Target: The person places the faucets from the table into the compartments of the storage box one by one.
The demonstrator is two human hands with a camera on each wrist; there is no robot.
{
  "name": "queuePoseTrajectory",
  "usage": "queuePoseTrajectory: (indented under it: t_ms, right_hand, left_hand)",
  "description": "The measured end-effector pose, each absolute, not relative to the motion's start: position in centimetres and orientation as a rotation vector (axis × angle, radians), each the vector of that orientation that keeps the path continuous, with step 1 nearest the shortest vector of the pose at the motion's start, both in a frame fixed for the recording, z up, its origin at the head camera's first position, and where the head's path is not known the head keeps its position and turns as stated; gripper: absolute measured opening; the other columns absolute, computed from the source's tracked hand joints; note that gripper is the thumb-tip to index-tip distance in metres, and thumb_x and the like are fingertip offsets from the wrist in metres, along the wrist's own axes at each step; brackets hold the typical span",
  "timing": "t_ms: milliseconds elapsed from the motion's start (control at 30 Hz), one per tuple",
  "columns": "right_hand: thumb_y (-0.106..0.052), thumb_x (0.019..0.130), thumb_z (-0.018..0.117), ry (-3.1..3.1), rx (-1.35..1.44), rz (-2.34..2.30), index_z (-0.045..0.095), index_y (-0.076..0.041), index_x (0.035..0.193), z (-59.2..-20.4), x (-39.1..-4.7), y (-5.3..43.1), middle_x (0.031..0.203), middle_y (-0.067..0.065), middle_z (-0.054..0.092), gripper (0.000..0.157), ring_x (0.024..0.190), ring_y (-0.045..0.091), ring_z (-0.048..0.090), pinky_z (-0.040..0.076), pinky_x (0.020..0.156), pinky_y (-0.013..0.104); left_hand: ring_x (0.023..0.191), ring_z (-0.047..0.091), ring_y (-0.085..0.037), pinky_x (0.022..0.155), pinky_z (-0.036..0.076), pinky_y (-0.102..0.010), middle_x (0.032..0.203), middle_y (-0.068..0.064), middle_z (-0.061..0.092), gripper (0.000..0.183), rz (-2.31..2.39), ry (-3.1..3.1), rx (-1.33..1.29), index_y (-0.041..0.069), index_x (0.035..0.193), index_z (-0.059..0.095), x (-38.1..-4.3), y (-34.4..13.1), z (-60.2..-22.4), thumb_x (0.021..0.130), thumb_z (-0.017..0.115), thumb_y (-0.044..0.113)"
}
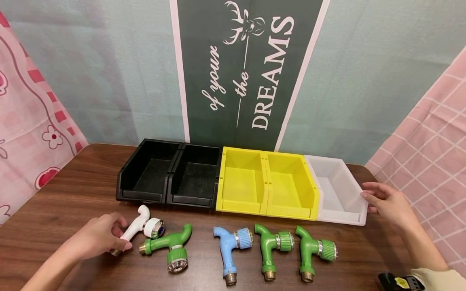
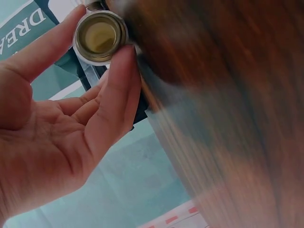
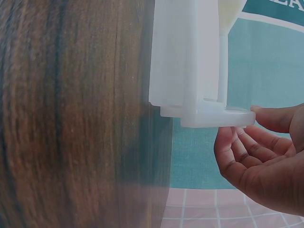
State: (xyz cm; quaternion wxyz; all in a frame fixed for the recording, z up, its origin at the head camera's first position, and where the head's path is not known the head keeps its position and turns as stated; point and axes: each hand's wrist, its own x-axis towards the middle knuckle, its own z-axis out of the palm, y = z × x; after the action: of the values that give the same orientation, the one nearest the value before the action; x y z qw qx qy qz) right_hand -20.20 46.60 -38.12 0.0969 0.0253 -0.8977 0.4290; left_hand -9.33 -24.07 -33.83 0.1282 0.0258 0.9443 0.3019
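My left hand (image 1: 92,238) pinches a white faucet (image 1: 135,227) near its brass threaded end, between thumb and fingers. The left wrist view looks straight into the open round end of that faucet (image 2: 100,38). Just right of it lies a green faucet (image 1: 165,242) with its knob toward me. At the far right of the bin row, my right hand (image 1: 393,206) holds the side wall of the white bin (image 1: 342,217). In the right wrist view the thumb meets this bin's rim (image 3: 240,117), with the fingers curled against the outer side.
Left of the white bin stand two yellow bins (image 1: 242,207) and two black bins (image 1: 142,195), side by side. A blue faucet (image 1: 227,250) and two more green faucets (image 1: 267,248) lie in front on the wooden table (image 1: 47,206). Curtains hang behind.
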Motion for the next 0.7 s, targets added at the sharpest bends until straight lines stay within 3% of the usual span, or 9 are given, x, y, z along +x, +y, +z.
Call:
queuePoseTrajectory:
  t_ms: [100,233,333,700]
  right_hand:
    - [-0.025,0.087,0.063,-2.667,0.031,1.273,0.049,-0.002,0.12,-36.9,-19.4,45.3,0.087,-0.018,0.061,0.042,0.069,0.007,0.061,0.054,0.055,0.03]
    - [-0.014,0.088,0.061,-2.663,0.057,1.323,0.056,-0.022,0.106,-34.0,-17.8,42.2,0.083,-0.022,0.059,0.02,0.067,0.005,0.06,0.053,0.054,0.028]
    - [-0.007,0.089,0.058,-2.645,0.111,1.372,0.051,-0.036,0.097,-32.3,-16.7,40.4,0.081,-0.023,0.058,0.031,0.065,0.003,0.058,0.052,0.052,0.026]
    - [-0.005,0.089,0.057,-2.652,0.103,1.369,0.05,-0.036,0.096,-31.7,-16.2,39.7,0.081,-0.023,0.058,0.033,0.064,0.003,0.058,0.052,0.052,0.025]
  left_hand:
    - [0.057,0.049,-0.013,0.048,0.043,-0.024,0.068,-0.001,0.051,0.034,0.919,2.724,0.087,0.002,0.085,0.055,-9.2,-24.3,-33.8,0.068,0.08,0.016]
    - [0.056,0.049,-0.012,0.046,0.045,-0.024,0.068,-0.001,0.051,0.029,0.994,2.666,0.117,0.002,0.085,0.057,-9.1,-24.9,-33.8,0.071,0.078,0.017]
    - [0.057,0.05,-0.01,0.047,0.046,-0.024,0.068,-0.001,0.052,0.027,1.023,2.65,0.155,0.001,0.085,0.058,-9.1,-25.2,-33.7,0.073,0.076,0.017]
    - [0.06,0.053,-0.008,0.05,0.049,-0.026,0.071,-0.003,0.056,0.023,1.222,2.505,0.229,-0.007,0.089,0.057,-8.8,-25.6,-33.2,0.078,0.07,0.007]
